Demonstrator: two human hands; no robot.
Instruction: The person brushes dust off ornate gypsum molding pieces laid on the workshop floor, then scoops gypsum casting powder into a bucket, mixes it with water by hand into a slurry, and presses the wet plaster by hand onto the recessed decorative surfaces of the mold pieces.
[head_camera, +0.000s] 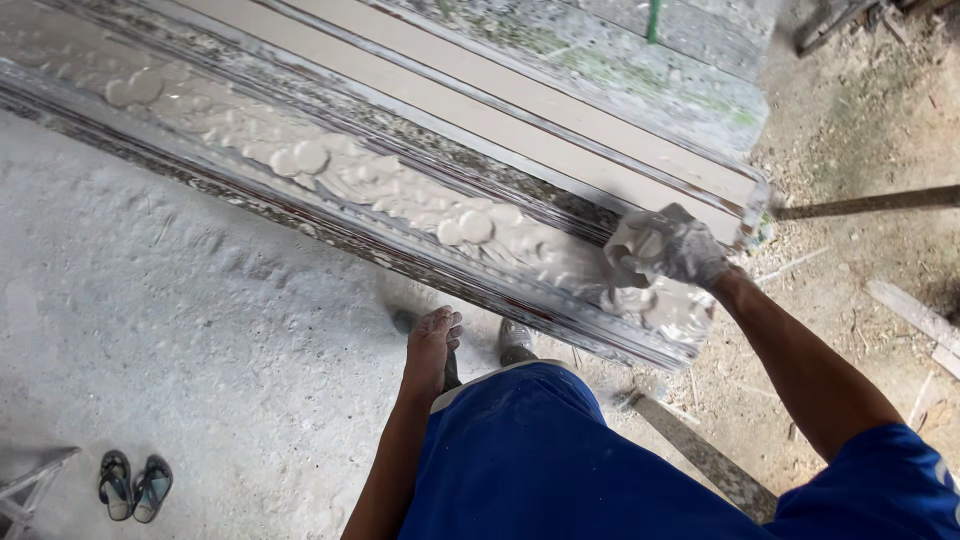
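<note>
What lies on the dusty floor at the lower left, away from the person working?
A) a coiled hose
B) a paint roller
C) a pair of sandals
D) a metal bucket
C: a pair of sandals lies side by side on the white-dusted floor, well apart from the hanging left hand.

My right arm is stretched forward and up, elbow nearly straight, forearm bare below a blue sleeve. The right hand (668, 250) is caked white, fingers curled in a closed grip, knuckles turned away from me. My left arm hangs straight down, left hand (432, 340) loose and flat, fingers together, dusted pale, gripping nothing.
</note>
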